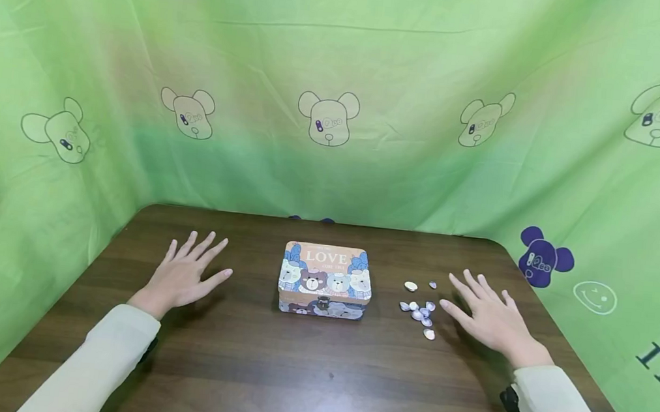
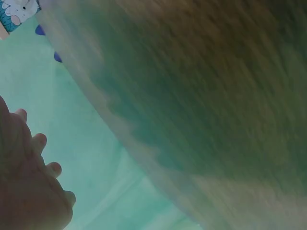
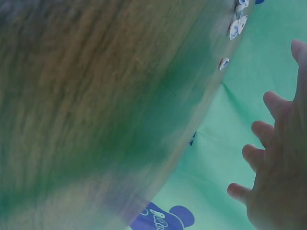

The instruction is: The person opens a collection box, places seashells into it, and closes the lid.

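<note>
A rectangular tin box (image 1: 325, 281) with bears and the word LOVE on its lid stands closed near the middle of the table, its clasp (image 1: 323, 303) facing me. To its right lie several small seashells (image 1: 417, 315), white and purplish, in a loose cluster. My left hand (image 1: 182, 278) is spread over the table left of the tin, holding nothing. Fingers apart, my right hand (image 1: 488, 318) hovers just right of the shells, also holding nothing. In the right wrist view, a few shells (image 3: 234, 29) show at the table's edge beyond the fingers.
The brown wooden table (image 1: 220, 380) has rounded far corners. A green cloth (image 1: 320, 179) printed with bear heads hangs behind it and along both sides. Each wrist wears a black strap, partly under a pale sleeve (image 1: 560, 403).
</note>
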The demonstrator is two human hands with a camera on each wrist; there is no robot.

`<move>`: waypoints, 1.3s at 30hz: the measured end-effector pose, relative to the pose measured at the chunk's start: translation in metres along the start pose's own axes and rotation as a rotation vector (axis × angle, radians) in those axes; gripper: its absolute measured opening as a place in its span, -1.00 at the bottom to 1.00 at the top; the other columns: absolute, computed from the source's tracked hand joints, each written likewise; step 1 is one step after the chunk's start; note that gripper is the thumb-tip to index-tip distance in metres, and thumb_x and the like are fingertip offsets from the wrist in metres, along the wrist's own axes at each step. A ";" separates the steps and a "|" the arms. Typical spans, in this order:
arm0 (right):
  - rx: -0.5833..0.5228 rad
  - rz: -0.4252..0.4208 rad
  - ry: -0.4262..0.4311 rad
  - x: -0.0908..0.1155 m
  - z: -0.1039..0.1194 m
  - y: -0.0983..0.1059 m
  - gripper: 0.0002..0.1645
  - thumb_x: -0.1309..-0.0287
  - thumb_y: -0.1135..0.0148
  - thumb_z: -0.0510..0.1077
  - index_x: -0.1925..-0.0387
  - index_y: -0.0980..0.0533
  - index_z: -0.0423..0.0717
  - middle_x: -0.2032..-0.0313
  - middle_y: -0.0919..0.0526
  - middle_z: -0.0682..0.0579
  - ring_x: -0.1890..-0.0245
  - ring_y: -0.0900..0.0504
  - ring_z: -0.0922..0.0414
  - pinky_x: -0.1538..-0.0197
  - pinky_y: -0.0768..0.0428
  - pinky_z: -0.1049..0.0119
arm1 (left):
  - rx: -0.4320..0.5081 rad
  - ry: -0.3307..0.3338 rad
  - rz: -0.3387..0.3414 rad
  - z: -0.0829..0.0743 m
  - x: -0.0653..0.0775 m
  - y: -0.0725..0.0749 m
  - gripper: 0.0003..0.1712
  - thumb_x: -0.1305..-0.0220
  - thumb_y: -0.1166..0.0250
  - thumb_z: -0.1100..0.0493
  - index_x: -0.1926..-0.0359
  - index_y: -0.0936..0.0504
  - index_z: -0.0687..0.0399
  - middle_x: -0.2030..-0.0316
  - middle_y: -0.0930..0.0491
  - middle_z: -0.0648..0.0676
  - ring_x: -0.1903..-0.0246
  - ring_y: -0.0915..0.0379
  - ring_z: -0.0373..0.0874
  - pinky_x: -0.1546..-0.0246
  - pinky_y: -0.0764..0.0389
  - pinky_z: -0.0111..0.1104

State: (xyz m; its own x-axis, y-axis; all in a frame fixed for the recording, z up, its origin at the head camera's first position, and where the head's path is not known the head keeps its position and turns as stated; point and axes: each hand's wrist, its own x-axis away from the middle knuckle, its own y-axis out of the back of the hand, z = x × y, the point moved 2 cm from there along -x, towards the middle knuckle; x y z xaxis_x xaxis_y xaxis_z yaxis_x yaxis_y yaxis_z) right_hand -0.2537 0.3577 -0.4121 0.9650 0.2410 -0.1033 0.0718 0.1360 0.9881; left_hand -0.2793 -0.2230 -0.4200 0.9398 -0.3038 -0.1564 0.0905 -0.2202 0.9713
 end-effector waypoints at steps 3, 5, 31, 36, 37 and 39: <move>-0.018 0.003 -0.006 0.001 0.001 -0.001 -0.06 -0.42 0.13 0.43 -0.56 -0.11 -0.04 -0.51 -0.06 -0.29 -0.46 0.00 -0.36 -0.28 0.09 -0.51 | 0.014 0.001 -0.004 0.000 0.000 -0.003 -0.12 -0.45 0.17 -0.46 -0.61 -0.02 -0.18 -0.57 0.08 0.14 -0.52 0.34 0.28 -0.39 0.31 0.26; -0.035 0.005 -0.010 0.001 0.002 -0.001 -0.07 -0.42 0.13 0.43 -0.55 -0.13 -0.06 -0.50 -0.07 -0.29 -0.46 -0.01 -0.36 -0.27 0.07 -0.51 | 0.026 0.002 -0.010 0.000 0.000 -0.004 -0.12 -0.45 0.17 -0.46 -0.61 -0.02 -0.17 -0.56 0.07 0.15 -0.51 0.32 0.28 -0.38 0.28 0.27; -0.331 -0.081 0.170 -0.003 0.024 0.006 -0.57 -0.42 -0.19 -0.03 -0.14 -0.58 -0.23 -0.12 -0.61 -0.23 -0.17 -0.52 -0.25 -0.17 -0.43 -0.21 | 0.485 -0.062 0.145 -0.025 -0.010 -0.009 -0.17 -0.56 0.13 -0.30 -0.58 -0.04 0.10 -0.50 -0.09 0.26 -0.48 0.15 0.31 -0.38 0.15 0.27; -0.356 -0.056 0.167 -0.004 0.035 0.008 -0.63 -0.43 -0.18 -0.02 -0.10 -0.63 -0.13 -0.06 -0.67 -0.15 -0.10 -0.61 -0.16 -0.10 -0.52 -0.15 | 0.526 -0.061 0.178 -0.035 -0.013 -0.014 -0.20 -0.55 0.07 -0.28 -0.57 -0.09 0.06 -0.40 -0.32 0.22 -0.40 -0.19 0.17 -0.34 -0.19 0.14; -0.364 -0.048 0.165 -0.005 0.037 0.007 -0.64 -0.43 -0.18 -0.01 -0.09 -0.64 -0.11 -0.03 -0.69 -0.12 -0.07 -0.63 -0.13 -0.09 -0.53 -0.14 | 0.535 -0.056 0.187 -0.037 -0.014 -0.015 -0.21 -0.54 0.05 -0.27 -0.57 -0.10 0.03 -0.37 -0.36 0.21 -0.37 -0.24 0.15 -0.33 -0.23 0.12; -0.371 -0.038 0.165 -0.006 0.042 0.007 -0.65 -0.44 -0.17 0.01 -0.07 -0.66 -0.07 0.03 -0.71 -0.03 -0.01 -0.65 -0.02 -0.06 -0.55 -0.07 | 0.547 -0.064 0.195 -0.043 -0.015 -0.016 -0.24 -0.55 0.03 -0.23 -0.56 -0.11 0.03 -0.32 -0.43 0.21 -0.33 -0.31 0.14 -0.29 -0.30 0.11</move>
State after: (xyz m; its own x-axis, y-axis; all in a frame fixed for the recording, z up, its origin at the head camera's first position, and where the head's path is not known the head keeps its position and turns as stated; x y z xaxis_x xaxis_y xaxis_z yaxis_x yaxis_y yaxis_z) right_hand -0.2486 0.3163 -0.4001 0.9078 0.3760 -0.1860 -0.0183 0.4785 0.8779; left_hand -0.2806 -0.1755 -0.4257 0.8988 -0.4382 -0.0107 -0.2818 -0.5963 0.7517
